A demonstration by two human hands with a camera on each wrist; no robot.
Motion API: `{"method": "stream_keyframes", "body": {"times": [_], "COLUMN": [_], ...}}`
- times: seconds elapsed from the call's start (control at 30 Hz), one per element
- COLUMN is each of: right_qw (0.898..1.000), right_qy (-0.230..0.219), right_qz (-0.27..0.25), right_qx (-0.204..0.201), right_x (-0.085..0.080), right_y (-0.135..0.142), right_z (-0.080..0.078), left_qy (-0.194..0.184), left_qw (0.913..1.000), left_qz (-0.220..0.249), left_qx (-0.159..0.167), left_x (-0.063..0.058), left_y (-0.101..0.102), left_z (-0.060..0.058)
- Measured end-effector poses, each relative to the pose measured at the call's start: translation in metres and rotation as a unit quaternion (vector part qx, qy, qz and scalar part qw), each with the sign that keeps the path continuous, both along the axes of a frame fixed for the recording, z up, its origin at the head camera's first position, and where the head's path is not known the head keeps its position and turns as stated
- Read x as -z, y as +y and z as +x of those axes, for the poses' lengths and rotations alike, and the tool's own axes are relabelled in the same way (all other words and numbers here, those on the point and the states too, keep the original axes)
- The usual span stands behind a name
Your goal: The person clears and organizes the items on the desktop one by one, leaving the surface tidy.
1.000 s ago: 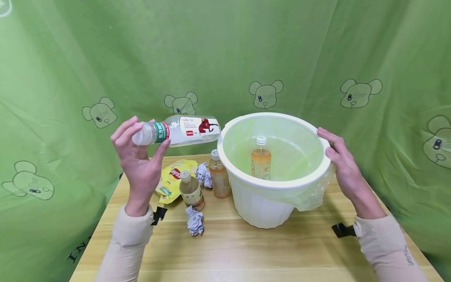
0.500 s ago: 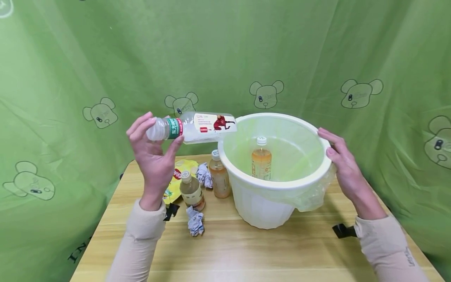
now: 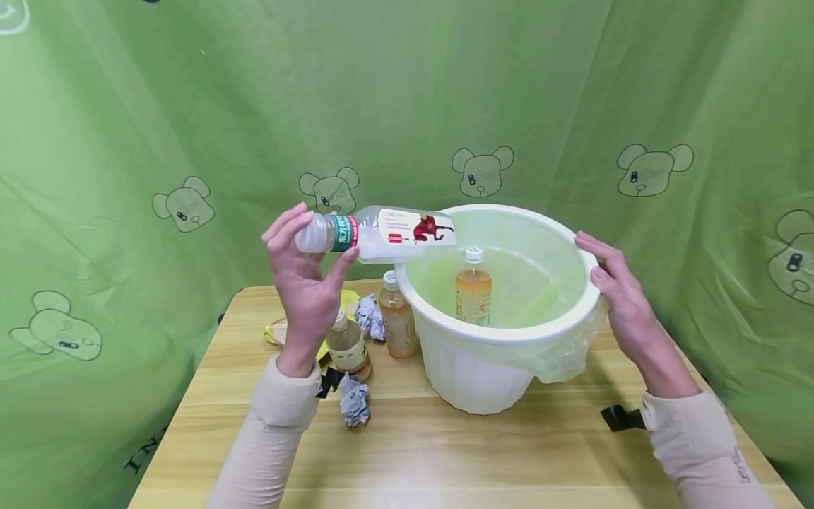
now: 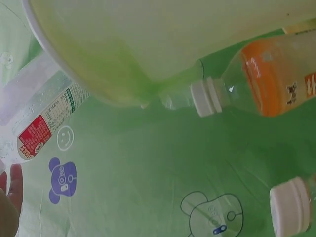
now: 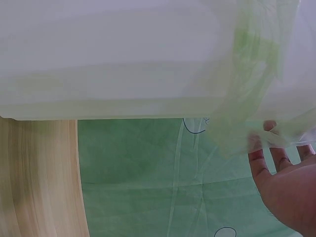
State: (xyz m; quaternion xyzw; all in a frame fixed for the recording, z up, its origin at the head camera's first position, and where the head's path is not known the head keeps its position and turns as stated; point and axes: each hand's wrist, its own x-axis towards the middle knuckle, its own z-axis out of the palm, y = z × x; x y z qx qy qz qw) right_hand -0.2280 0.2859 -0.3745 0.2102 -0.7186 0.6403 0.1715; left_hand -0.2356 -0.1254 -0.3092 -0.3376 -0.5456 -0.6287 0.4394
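Observation:
My left hand (image 3: 308,286) pinches a clear plastic bottle (image 3: 375,244) by its capped end. Held nearly level, its base reaches over the left rim of a white trash can (image 3: 473,378). The can is lined with a pale green plastic bag (image 3: 562,357). Fingers of my right hand (image 3: 626,304) grip the right rim; the right wrist view has them partly behind the overhanging bag (image 5: 256,94). Inside stands a white-capped bottle with an orange band (image 3: 473,286). The left wrist view shows only part of the left hand (image 4: 10,207) near the clear bottle (image 4: 44,113).
Left of the can on the wooden table (image 3: 407,459) stand an orange-tinted bottle (image 3: 398,325) and a shorter bottle (image 3: 348,346). Crumpled paper balls (image 3: 354,401) lie around them. A yellow snack bag (image 3: 276,331) is mostly hidden behind my left arm. A green curtain surrounds the table.
My left hand has carried the clear bottle to the right, so its base now overlaps the can's opening. My right hand has stayed at the rim.

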Motion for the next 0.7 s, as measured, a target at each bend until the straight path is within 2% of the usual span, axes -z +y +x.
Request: {"method": "stream_keyframes", "body": {"times": [0.37, 0.7], "right_qw": [1.000, 1.000], "right_qy": [0.001, -0.002], "right_qz": [-0.015, -0.009], "right_qx": [-0.004, 0.000], "right_x": [0.001, 0.001], "right_y": [0.000, 0.000], "right_z": [-0.001, -0.001], "left_qy": [-0.007, -0.036], "left_qw": [0.9997, 0.9983], "left_qz": [-0.021, -0.036], "left_qx": [0.011, 0.029], "left_x": [0.009, 0.020], "left_y": [0.015, 0.032], "left_z": [-0.005, -0.009]}}
